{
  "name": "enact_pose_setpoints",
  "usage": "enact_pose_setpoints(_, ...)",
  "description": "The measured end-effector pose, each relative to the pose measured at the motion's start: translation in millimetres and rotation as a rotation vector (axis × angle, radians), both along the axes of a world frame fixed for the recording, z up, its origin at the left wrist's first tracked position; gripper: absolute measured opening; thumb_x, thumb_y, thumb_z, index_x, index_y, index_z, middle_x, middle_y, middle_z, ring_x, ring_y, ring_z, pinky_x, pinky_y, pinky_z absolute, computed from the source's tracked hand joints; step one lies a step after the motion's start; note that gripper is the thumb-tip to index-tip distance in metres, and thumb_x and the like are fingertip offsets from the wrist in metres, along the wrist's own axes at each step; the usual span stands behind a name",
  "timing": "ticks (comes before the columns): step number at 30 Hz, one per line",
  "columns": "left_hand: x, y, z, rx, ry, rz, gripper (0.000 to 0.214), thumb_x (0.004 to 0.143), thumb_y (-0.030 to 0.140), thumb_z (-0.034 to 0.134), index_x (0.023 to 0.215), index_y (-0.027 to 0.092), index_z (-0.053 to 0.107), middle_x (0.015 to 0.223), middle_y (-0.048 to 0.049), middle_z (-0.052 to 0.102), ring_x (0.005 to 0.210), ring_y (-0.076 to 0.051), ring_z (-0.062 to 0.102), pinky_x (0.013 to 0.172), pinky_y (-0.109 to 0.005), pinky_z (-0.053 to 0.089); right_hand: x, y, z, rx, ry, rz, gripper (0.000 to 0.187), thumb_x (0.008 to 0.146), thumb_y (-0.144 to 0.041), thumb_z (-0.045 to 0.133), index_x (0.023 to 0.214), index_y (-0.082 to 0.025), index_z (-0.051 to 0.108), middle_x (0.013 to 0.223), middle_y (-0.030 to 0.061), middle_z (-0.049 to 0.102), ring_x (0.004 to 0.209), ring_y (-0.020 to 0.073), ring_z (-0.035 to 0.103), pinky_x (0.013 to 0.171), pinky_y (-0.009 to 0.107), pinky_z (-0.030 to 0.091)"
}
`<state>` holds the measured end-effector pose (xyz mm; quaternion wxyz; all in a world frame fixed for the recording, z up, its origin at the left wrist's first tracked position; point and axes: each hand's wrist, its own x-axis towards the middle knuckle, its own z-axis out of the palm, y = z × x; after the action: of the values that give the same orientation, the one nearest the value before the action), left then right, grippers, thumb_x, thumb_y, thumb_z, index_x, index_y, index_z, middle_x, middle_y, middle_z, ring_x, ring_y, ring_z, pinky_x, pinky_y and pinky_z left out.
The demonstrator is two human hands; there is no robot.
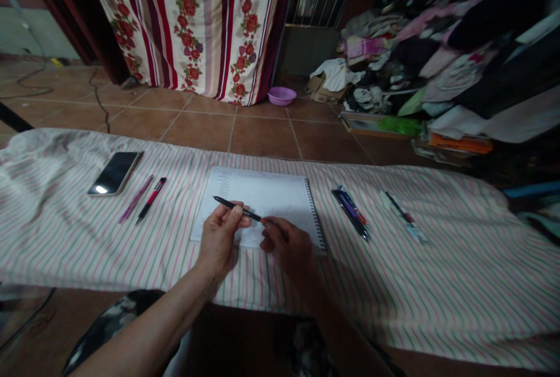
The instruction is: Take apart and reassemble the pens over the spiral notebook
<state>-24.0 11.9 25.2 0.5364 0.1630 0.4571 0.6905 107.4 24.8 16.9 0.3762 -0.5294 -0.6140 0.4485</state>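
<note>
Left hand pinched the black pen, spiral notebook beneath; my right hand, fingers curled in, seemed to grip the pen's end. I judged it best to hold the barrel steady.

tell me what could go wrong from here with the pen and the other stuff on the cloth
The black pen is held by the fingers of the left hand and right hand; a slip could drop it onto the open notebook, perhaps marking the page.
The phone lies near the far edge of the striped cloth, so a knock might send it to the tiled floor.
</note>
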Motion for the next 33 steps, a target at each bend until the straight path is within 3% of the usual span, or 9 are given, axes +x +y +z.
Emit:
enact_pose_setpoints(11, 3, -5, 2.9, 0.042, 0.047, -0.033, 0.023, 0.064, 0.027, 0.074, 0.08, 0.012, 0.064, 0.069, 0.0004, 0.064, 0.053, -0.005, 0.053, 0.059, -0.019, 0.044, -6, -11, 10.0, -0.157, 0.076, 0.0, 0.04, 0.086, -0.047, 0.038, 0.069, -0.016, 0.056, 0.042, -0.0025, 0.056, 0.035, 0.01, 0.055, 0.042, 0.019, 0.042)
enact_pose_setpoints(15, 1, -5, 4.6, 0.03, 0.076, -0.053, 0.025, 0.064, 0.028, 0.074, 0.08, 0.012, 0.064, 0.067, 0.0005, 0.064, 0.052, -0.006, 0.054, 0.058, -0.019, 0.044, -11, -14, 13.7, -0.311, 0.207, -0.039, 0.042, 0.085, -0.05, 0.04, 0.066, -0.015, 0.054, 0.039, -0.005, 0.049, 0.029, 0.0083, 0.048, 0.034, 0.018, 0.034)
enact_pose_setpoints(20, -1, -6, 4.8, 0.057, 0.105, -0.133, 0.022, 0.065, 0.026, 0.073, 0.079, 0.012, 0.064, 0.068, -0.0005, 0.065, 0.051, -0.005, 0.052, 0.055, -0.018, 0.043, -5, -12, 9.9, -0.546, 0.402, 0.055, 0.041, 0.08, -0.053, 0.047, 0.062, -0.015, 0.051, 0.042, -0.0082, 0.041, 0.026, 0.0042, 0.036, 0.028, 0.016, 0.026)
enact_pose_setpoints(25, -6, -5, 4.1, 0.077, 0.09, -0.209, 0.022, 0.065, 0.026, 0.074, 0.079, 0.012, 0.064, 0.069, -0.0016, 0.066, 0.05, -0.005, 0.052, 0.052, -0.017, 0.043, 2, -10, 14.2, -0.928, 0.715, 0.1, 0.027, 0.077, -0.038, 0.058, 0.066, -0.015, 0.049, 0.045, -0.0108, 0.035, 0.029, -0.0006, 0.023, 0.028, 0.011, 0.017)
enact_pose_setpoints(27, -8, -4, 3.1, 0.079, 0.078, -0.226, 0.023, 0.065, 0.027, 0.074, 0.079, 0.012, 0.063, 0.069, -0.0022, 0.066, 0.049, -0.005, 0.052, 0.052, -0.018, 0.044, 0, -10, 15.2, -0.986, 0.784, 0.099, 0.024, 0.076, -0.034, 0.06, 0.067, -0.015, 0.049, 0.046, -0.0107, 0.035, 0.03, -0.0013, 0.02, 0.029, 0.009, 0.015)
enact_pose_setpoints(29, -8, -1, 1.6, 0.073, 0.075, -0.241, 0.026, 0.065, 0.028, 0.074, 0.081, 0.012, 0.063, 0.072, -0.0037, 0.067, 0.049, -0.006, 0.054, 0.049, -0.018, 0.045, -5, -11, 12.8, -0.891, 0.727, 0.07, 0.027, 0.076, -0.038, 0.059, 0.066, -0.016, 0.049, 0.046, -0.0104, 0.035, 0.03, -0.0005, 0.023, 0.029, 0.01, 0.018)
enact_pose_setpoints(33, -7, 4, -1.1, 0.05, 0.074, -0.232, 0.033, 0.065, 0.029, 0.073, 0.091, 0.012, 0.061, 0.08, -0.0056, 0.069, 0.051, -0.008, 0.058, 0.051, -0.02, 0.047, -14, -12, 2.1, -0.509, 0.445, -0.002, 0.041, 0.076, -0.055, 0.05, 0.059, -0.017, 0.046, 0.041, -0.0104, 0.032, 0.028, 0.0029, 0.028, 0.027, 0.015, 0.023)
